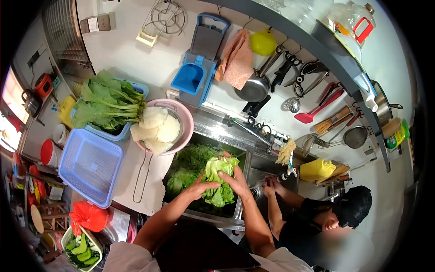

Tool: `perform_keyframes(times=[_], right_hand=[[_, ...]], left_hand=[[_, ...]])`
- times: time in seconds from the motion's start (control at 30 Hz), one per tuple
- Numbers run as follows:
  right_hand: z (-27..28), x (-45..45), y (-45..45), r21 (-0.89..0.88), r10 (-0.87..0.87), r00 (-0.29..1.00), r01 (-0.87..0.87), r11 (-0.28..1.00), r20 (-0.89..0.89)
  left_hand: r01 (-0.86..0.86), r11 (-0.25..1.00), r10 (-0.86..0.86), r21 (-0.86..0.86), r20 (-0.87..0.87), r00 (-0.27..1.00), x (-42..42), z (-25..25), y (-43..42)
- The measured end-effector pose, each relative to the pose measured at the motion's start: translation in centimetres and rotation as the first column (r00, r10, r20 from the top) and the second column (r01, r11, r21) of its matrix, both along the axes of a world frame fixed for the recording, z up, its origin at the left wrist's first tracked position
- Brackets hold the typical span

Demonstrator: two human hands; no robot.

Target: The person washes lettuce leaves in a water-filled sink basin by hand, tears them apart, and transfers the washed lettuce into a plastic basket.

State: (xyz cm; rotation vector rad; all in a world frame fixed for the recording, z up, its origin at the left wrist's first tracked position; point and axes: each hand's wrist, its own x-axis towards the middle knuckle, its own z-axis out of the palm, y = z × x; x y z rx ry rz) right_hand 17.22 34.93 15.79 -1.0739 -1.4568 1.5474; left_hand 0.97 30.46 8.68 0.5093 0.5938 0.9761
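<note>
A head of green lettuce point(218, 187) is held up over the left sink basin, between my two hands. My left hand point(198, 187) grips its left side, thumb across the leaves. My right hand point(235, 180) wraps round the right side, thumb on the front and fingertips showing at the top. Below, more leafy greens point(186, 161) fill the left basin point(242, 170). Part of them is hidden by the lettuce and my hands.
To the right, a co-worker's hands point(270, 185) are under the tap point(286, 176). On the left counter stand a blue basket point(115, 170), a pink bowl point(186, 122) with pale spongy pieces, and large leafy greens point(106, 102). Utensils hang along the wall.
</note>
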Motion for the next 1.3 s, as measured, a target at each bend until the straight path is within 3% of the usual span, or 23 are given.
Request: perform_keyframes(times=[0.03, 0.07, 0.1, 0.13, 0.17, 0.2, 0.23, 0.27, 0.3, 0.37, 0.47, 0.5, 0.57, 0.63, 0.77, 0.83, 0.9, 0.93, 0.97, 1.1, 1.17, 1.27, 1.3], right_hand=[[-1.5, 0.4, 0.2, -0.082, -0.011, 0.996, 0.003, 0.997, -0.085], [-3.4, 0.8, 0.0, -0.169, -0.026, 0.985, -0.003, 0.986, -0.171], [-5.6, 1.1, 0.2, -0.326, -0.094, 0.988, 0.05, 0.944, -0.12], [-9.2, 1.5, 0.9, -0.416, -0.261, 0.912, 0.381, 0.826, 0.316], [-12.9, 3.0, 1.8, -0.585, -0.101, 0.979, 0.186, 0.79, 0.176], [-14.4, 3.1, 1.2, -0.601, -0.094, 0.948, 0.267, 0.754, 0.305], [-15.6, 3.7, 0.8, -0.706, -0.005, 0.98, 0.146, 0.693, 0.197], [-19.0, 4.5, 0.3, -0.608, -0.102, 0.946, 0.277, 0.744, 0.307], [-19.2, 5.1, 0.1, -0.629, -0.092, 0.957, 0.251, 0.736, 0.274], [-12.3, 3.4, -1.5, -0.672, -0.118, 0.983, 0.183, 0.718, 0.141], [-11.2, 2.5, -2.0, -0.472, -0.256, 0.941, 0.334, 0.816, 0.222], [-6.5, 0.4, -2.9, -0.447, -0.286, 0.951, 0.309, 0.839, 0.121], [-6.0, -0.3, -2.3, -0.326, -0.228, 0.967, 0.18, 0.928, -0.116], [-3.5, -1.7, -1.9, -0.326, -0.134, 0.959, 0.046, 0.944, -0.25], [-0.1, -6.4, -1.3, -0.213, 0.029, 0.949, -0.1, 0.972, -0.313], [-1.0, -7.3, -1.0, -0.205, 0.091, 0.951, -0.156, 0.966, -0.294], [-1.8, -7.9, -1.2, -0.201, 0.129, 0.961, -0.18, 0.963, -0.244], [-2.2, -8.2, -1.6, -0.199, 0.133, 0.97, -0.174, 0.964, -0.205], [-2.6, -8.3, -2.0, -0.2, 0.134, 0.977, -0.166, 0.966, -0.164], [-5.5, -7.5, -3.0, -0.3, 0.108, 0.991, -0.128, 0.945, -0.084], [-7.1, -7.2, -3.5, -0.316, 0.095, 0.994, -0.108, 0.943, -0.056], [-7.9, -7.5, -4.2, -0.33, 0.074, 0.997, -0.068, 0.941, 0.004], [-8.1, -7.6, -4.5, -0.333, 0.069, 0.997, -0.059, 0.941, 0.019]], left_hand=[[-0.005, 1.0, 0.005, 0.017, 0.056, 0.998, 0.1, -0.1, -0.3], [0.053, 0.986, -0.05, -0.159, 0.024, 0.998, 1.2, -4.9, 0.4], [0.102, 0.949, -0.024, -0.298, 0.255, 0.967, 2.5, -7.1, 0.5], [0.099, 0.916, 0.005, -0.389, 0.258, 0.966, 3.1, -8.0, 0.3], [0.101, 0.848, 0.024, -0.519, 0.229, 0.973, 4.0, -9.3, 0.0], [0.156, 0.788, -0.002, -0.595, 0.252, 0.968, 5.4, -12.8, -0.2], [0.133, 0.747, -0.043, -0.651, 0.152, 0.987, 5.5, -10.9, -0.9], [0.153, 0.774, -0.018, -0.614, 0.221, 0.975, 5.5, -10.9, -1.5], [0.173, 0.802, -0.001, -0.572, 0.289, 0.957, 5.5, -11.1, -2.0], [0.246, 0.807, -0.02, -0.537, 0.391, 0.92, 4.3, -9.2, -2.0], [0.141, 0.856, 0.015, -0.498, 0.297, 0.955, 2.7, -6.4, -1.4], [0.11, 0.874, 0.022, -0.474, 0.266, 0.964, 1.2, -3.2, -1.6], [0.111, 0.905, 0.015, -0.411, 0.293, 0.956, -1.3, -1.6, -1.4], [0.045, 0.931, 0.073, -0.361, 0.308, 0.949, -5.1, 0.9, -2.0], [-0.064, 0.988, 0.112, -0.139, 0.371, 0.922, -15.5, 4.5, -4.5], [-0.216, 0.976, 0.214, -0.013, 0.22, 0.952, -21.9, 4.1, -5.4], [-0.204, 0.971, 0.194, 0.124, 0.088, 0.977, -29.7, 6.0, -7.5], [-0.263, 0.964, 0.264, 0.043, -0.011, 0.964, -33.8, 4.2, -8.7], [-0.307, 0.946, 0.283, -0.103, -0.196, 0.939, -37.1, 7.0, -10.5], [-0.481, 0.876, 0.378, 0.04, -0.677, 0.632, -48.3, 8.7, -13.8], [-0.462, 0.886, 0.286, 0.037, -0.828, 0.482, -53.7, 6.9, -14.6], [-0.225, 0.974, -0.026, -0.008, -0.996, -0.081, -58.0, 7.4, -14.6], [-0.163, 0.984, -0.1, -0.073, -0.981, -0.164, -59.1, 6.9, -14.2]])
